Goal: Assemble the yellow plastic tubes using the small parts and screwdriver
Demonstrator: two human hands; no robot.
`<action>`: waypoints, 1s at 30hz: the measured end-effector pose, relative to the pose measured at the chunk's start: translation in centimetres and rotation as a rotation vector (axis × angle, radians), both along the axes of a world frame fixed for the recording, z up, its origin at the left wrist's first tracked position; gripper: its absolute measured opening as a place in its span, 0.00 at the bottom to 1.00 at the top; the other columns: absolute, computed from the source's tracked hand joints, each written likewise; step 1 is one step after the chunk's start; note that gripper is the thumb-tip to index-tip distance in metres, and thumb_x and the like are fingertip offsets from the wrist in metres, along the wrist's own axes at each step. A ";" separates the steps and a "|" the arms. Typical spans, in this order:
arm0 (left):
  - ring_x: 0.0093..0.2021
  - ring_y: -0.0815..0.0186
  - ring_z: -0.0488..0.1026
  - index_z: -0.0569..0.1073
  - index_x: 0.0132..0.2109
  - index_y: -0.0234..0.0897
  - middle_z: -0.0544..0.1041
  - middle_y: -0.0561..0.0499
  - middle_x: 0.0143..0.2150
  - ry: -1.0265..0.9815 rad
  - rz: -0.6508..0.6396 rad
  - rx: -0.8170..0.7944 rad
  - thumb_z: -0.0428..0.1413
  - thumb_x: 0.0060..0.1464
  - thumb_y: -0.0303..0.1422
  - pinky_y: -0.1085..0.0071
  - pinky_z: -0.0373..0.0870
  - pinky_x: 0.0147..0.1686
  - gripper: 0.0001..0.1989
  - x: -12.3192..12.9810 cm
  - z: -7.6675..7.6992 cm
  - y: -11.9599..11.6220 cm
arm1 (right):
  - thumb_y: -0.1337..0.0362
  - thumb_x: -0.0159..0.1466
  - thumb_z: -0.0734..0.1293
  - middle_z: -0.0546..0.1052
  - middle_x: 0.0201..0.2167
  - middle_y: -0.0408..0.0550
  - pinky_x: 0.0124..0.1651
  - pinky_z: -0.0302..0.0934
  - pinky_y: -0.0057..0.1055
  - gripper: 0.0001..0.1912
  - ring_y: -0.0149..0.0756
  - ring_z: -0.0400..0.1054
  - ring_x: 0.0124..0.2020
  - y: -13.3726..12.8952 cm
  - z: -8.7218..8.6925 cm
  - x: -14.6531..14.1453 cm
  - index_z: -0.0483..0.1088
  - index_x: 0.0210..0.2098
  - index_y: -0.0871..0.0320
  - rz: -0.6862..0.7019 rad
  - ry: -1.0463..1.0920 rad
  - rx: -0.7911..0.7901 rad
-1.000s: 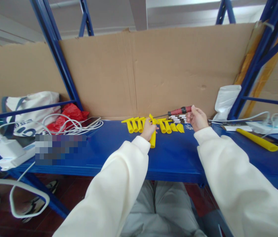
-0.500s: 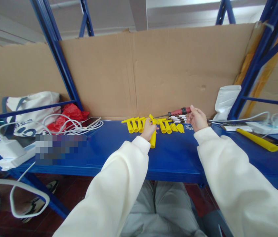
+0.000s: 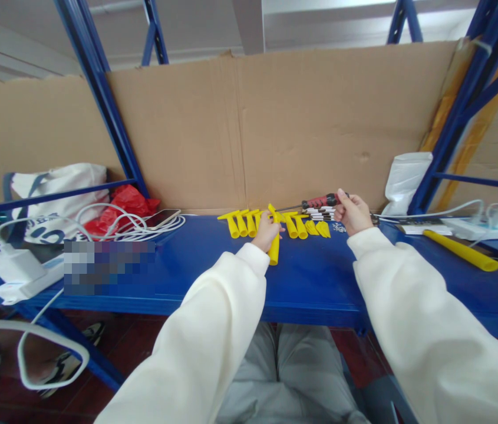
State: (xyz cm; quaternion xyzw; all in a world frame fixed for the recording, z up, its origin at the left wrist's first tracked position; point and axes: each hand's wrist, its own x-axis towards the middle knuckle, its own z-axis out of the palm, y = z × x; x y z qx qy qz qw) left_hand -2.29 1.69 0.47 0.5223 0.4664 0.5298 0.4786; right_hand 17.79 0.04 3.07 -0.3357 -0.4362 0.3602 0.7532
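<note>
My left hand (image 3: 266,231) is closed around a yellow plastic piece (image 3: 274,252) with a tubular handle, its open end toward me. Between the fingertips of my right hand (image 3: 352,213) is the end of a screwdriver (image 3: 319,201) with a red and black handle. Its shaft points left, and the tip meets the upper part of the held piece. More yellow pieces (image 3: 234,227) of the same shape stand in a row left of my left hand, and others (image 3: 292,228) lie to its right. Beside these are small flat yellow parts (image 3: 323,229).
Striped black-and-white sticks (image 3: 319,215) lie behind the screwdriver. A long yellow tube (image 3: 461,250) rests at the right on the blue table (image 3: 213,282). White cables (image 3: 164,227), a red plastic bag (image 3: 120,206) and a cloth bag (image 3: 63,200) sit at the left. A cardboard panel (image 3: 310,129) stands behind.
My right fingers have shifted slightly on the screwdriver's handle end, which seems turned a little. My left hand and the yellow piece stay in place.
</note>
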 end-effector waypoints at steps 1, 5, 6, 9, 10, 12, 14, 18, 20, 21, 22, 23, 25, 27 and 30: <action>0.36 0.65 0.79 0.62 0.59 0.37 0.76 0.43 0.50 0.001 -0.003 0.000 0.51 0.48 0.17 0.80 0.65 0.19 0.30 0.0 0.0 0.0 | 0.49 0.46 0.78 0.59 0.10 0.29 0.11 0.50 0.20 0.30 0.23 0.54 0.09 0.0 0.0 0.0 0.53 0.25 0.53 -0.011 0.002 0.000; 0.36 0.67 0.79 0.62 0.59 0.37 0.75 0.42 0.52 0.003 -0.016 -0.001 0.51 0.50 0.17 0.81 0.62 0.18 0.28 0.0 0.1 -0.1 | 0.47 0.46 0.78 0.58 0.09 0.29 0.10 0.49 0.20 0.30 0.22 0.52 0.09 0.1 0.0 -0.2 0.53 0.24 0.53 -0.062 0.006 -0.022; 0.36 0.67 0.79 0.62 0.59 0.37 0.75 0.42 0.53 0.003 -0.017 -0.001 0.52 0.51 0.17 0.81 0.62 0.17 0.28 0.0 0.1 -0.1 | 0.47 0.46 0.78 0.58 0.08 0.30 0.10 0.49 0.20 0.30 0.22 0.52 0.08 0.1 0.0 -0.2 0.53 0.23 0.53 -0.077 0.009 -0.033; 0.37 0.67 0.79 0.62 0.59 0.38 0.74 0.41 0.55 0.001 -0.021 -0.003 0.53 0.51 0.18 0.81 0.63 0.18 0.28 0.0 0.1 -0.1 | 0.46 0.46 0.77 0.57 0.08 0.30 0.09 0.47 0.20 0.30 0.22 0.51 0.08 0.1 -0.1 -0.2 0.53 0.23 0.53 -0.104 0.021 -0.061; 0.37 0.66 0.79 0.62 0.59 0.38 0.74 0.41 0.55 0.001 -0.024 -0.004 0.53 0.51 0.19 0.81 0.64 0.19 0.28 0.1 0.1 -0.2 | 0.46 0.46 0.77 0.57 0.08 0.30 0.09 0.47 0.20 0.30 0.23 0.52 0.08 0.2 -0.1 -0.1 0.53 0.22 0.53 -0.102 0.023 -0.063; 0.37 0.65 0.79 0.62 0.59 0.38 0.75 0.41 0.54 0.002 -0.028 -0.001 0.54 0.50 0.19 0.80 0.66 0.20 0.29 0.1 0.1 -0.2 | 0.45 0.46 0.77 0.55 0.07 0.30 0.09 0.47 0.21 0.30 0.23 0.52 0.08 0.3 -0.2 0.0 0.53 0.22 0.53 -0.088 0.022 -0.059; 0.37 0.65 0.79 0.63 0.58 0.38 0.75 0.42 0.52 0.006 -0.027 0.004 0.54 0.49 0.18 0.78 0.68 0.22 0.29 0.1 0.1 -0.1 | 0.45 0.47 0.77 0.54 0.08 0.30 0.09 0.47 0.21 0.30 0.24 0.52 0.08 0.5 -0.3 0.1 0.54 0.22 0.53 -0.080 0.020 -0.057; 0.36 0.65 0.79 0.63 0.58 0.38 0.77 0.43 0.50 0.014 -0.036 0.011 0.52 0.48 0.16 0.78 0.67 0.22 0.29 0.1 0.2 -0.2 | 0.47 0.49 0.76 0.52 0.08 0.30 0.08 0.47 0.21 0.28 0.24 0.52 0.08 0.6 -0.4 0.3 0.54 0.23 0.53 -0.087 0.027 -0.086; 0.36 0.66 0.79 0.63 0.57 0.37 0.77 0.43 0.49 0.017 -0.049 0.017 0.51 0.48 0.15 0.80 0.65 0.20 0.29 0.0 0.2 -0.2 | 0.47 0.50 0.76 0.52 0.08 0.30 0.08 0.47 0.21 0.27 0.24 0.51 0.08 0.6 -0.4 0.3 0.54 0.23 0.53 -0.088 0.037 -0.100; 0.36 0.66 0.79 0.63 0.57 0.37 0.77 0.43 0.48 0.019 -0.056 0.020 0.50 0.48 0.15 0.80 0.64 0.20 0.28 0.0 0.3 -0.3 | 0.47 0.50 0.76 0.53 0.07 0.30 0.08 0.47 0.21 0.27 0.24 0.50 0.08 0.5 -0.3 0.3 0.54 0.23 0.53 -0.090 0.043 -0.106; 0.36 0.66 0.79 0.63 0.57 0.37 0.77 0.43 0.48 0.022 -0.060 0.022 0.50 0.49 0.15 0.80 0.64 0.20 0.28 0.0 0.3 -0.4 | 0.48 0.50 0.76 0.53 0.07 0.30 0.08 0.46 0.21 0.27 0.24 0.50 0.07 0.4 -0.2 0.2 0.55 0.22 0.53 -0.094 0.050 -0.114; 0.36 0.66 0.79 0.63 0.56 0.37 0.77 0.44 0.47 0.024 -0.063 0.024 0.51 0.49 0.15 0.80 0.63 0.20 0.28 0.0 0.3 -0.4 | 0.48 0.50 0.75 0.53 0.07 0.30 0.07 0.46 0.21 0.26 0.24 0.50 0.07 0.3 -0.1 0.1 0.55 0.22 0.53 -0.101 0.056 -0.124; 0.35 0.67 0.78 0.64 0.56 0.37 0.77 0.45 0.47 0.030 -0.062 0.030 0.51 0.48 0.15 0.80 0.64 0.21 0.28 0.0 0.3 -0.5 | 0.49 0.51 0.75 0.53 0.06 0.31 0.07 0.45 0.21 0.26 0.24 0.49 0.07 0.0 0.0 0.0 0.55 0.22 0.53 -0.124 0.064 -0.152; 0.34 0.67 0.78 0.64 0.56 0.38 0.77 0.45 0.47 0.036 -0.053 0.042 0.52 0.47 0.15 0.80 0.65 0.21 0.28 -0.1 0.3 -0.4 | 0.50 0.52 0.74 0.53 0.06 0.32 0.07 0.45 0.22 0.25 0.24 0.49 0.07 -0.2 0.2 -0.1 0.55 0.21 0.53 -0.145 0.063 -0.179; 0.32 0.69 0.76 0.65 0.55 0.39 0.77 0.46 0.48 0.050 -0.043 0.068 0.52 0.47 0.15 0.81 0.63 0.20 0.28 -0.2 0.3 -0.3 | 0.51 0.54 0.73 0.54 0.06 0.33 0.07 0.44 0.22 0.23 0.25 0.49 0.07 -0.2 0.2 0.0 0.55 0.21 0.53 -0.166 0.055 -0.217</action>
